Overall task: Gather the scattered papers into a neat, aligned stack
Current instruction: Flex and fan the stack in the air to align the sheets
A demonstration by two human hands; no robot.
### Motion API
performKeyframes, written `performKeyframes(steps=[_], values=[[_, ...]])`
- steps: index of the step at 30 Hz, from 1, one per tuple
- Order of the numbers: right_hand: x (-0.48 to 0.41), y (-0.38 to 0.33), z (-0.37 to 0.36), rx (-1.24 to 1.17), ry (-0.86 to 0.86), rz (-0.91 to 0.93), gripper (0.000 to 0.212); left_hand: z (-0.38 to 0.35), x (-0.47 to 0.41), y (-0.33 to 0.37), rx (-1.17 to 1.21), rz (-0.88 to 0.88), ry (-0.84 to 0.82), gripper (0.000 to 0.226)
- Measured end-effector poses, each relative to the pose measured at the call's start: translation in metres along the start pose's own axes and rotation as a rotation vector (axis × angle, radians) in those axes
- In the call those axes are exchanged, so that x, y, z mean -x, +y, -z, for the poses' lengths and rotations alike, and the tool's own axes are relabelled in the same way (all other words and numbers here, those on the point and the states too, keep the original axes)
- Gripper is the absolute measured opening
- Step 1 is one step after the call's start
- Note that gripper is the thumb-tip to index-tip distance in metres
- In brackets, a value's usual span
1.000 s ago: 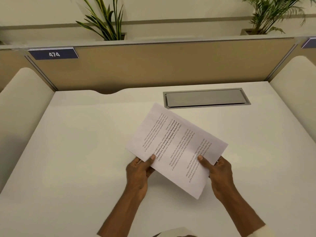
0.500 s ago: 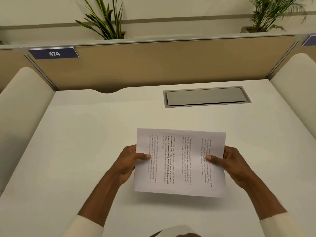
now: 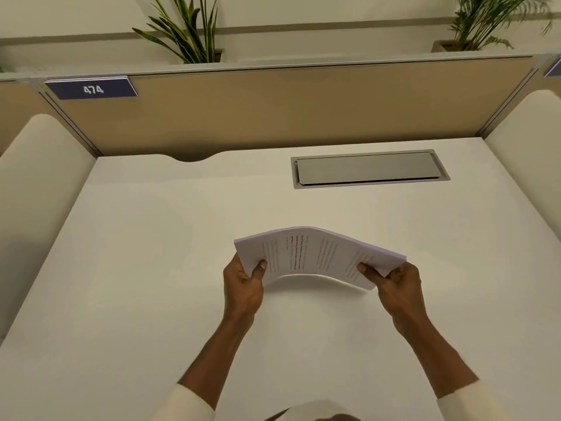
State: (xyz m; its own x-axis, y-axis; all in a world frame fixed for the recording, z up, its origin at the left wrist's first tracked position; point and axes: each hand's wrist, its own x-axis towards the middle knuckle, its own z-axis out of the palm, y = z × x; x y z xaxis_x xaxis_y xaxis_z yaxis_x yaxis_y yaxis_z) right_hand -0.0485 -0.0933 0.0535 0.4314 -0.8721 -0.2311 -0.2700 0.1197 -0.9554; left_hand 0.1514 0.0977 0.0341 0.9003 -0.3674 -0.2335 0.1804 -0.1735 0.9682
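Nearest to the person, two cream sleeves (image 3: 194,404) come in from the bottom edge, at about 7 and 5 o'clock, and the bare forearms reach forward over the white tabletop (image 3: 136,284). The left hand (image 3: 243,287) has its grip closed on the left short edge of the papers (image 3: 315,256), thumb lying on the printed top sheet and the fingers hidden underneath. The right hand (image 3: 397,290) is clamped on the right short edge the same way, thumb on top. Between the two hands the papers are gathered into one stack, held above the middle of the tabletop and bowed upward, the centre arched higher than the ends; a pale shadow lies on the surface beneath the arch. The far long edge shows several sheets lying close together. Print runs across the top sheet, too small to read.

Farther on, toward 1 o'clock, a grey metal flap (image 3: 368,169) sits flush in the tabletop, well apart from the papers. Behind it rises a tan partition (image 3: 303,110), with a dark nameplate (image 3: 91,89) reading 474 at 11 o'clock. Beyond the partition stand a spiky green plant (image 3: 182,28) at 11 o'clock and a feathery palm (image 3: 491,19) at 1 o'clock.
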Motion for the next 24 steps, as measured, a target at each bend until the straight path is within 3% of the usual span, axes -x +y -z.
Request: performKeyframes(steps=[4,24], values=[[0.001,0.014,-0.003,-0.004,-0.012,-0.048,0.024,0.002,0.003,-0.013,-0.045,0.013,-0.008,0.043],[0.000,0.028,-0.010,-0.040,0.005,-0.086,0.026,0.001,-0.002,-0.028,-0.102,0.014,0.004,0.033]])
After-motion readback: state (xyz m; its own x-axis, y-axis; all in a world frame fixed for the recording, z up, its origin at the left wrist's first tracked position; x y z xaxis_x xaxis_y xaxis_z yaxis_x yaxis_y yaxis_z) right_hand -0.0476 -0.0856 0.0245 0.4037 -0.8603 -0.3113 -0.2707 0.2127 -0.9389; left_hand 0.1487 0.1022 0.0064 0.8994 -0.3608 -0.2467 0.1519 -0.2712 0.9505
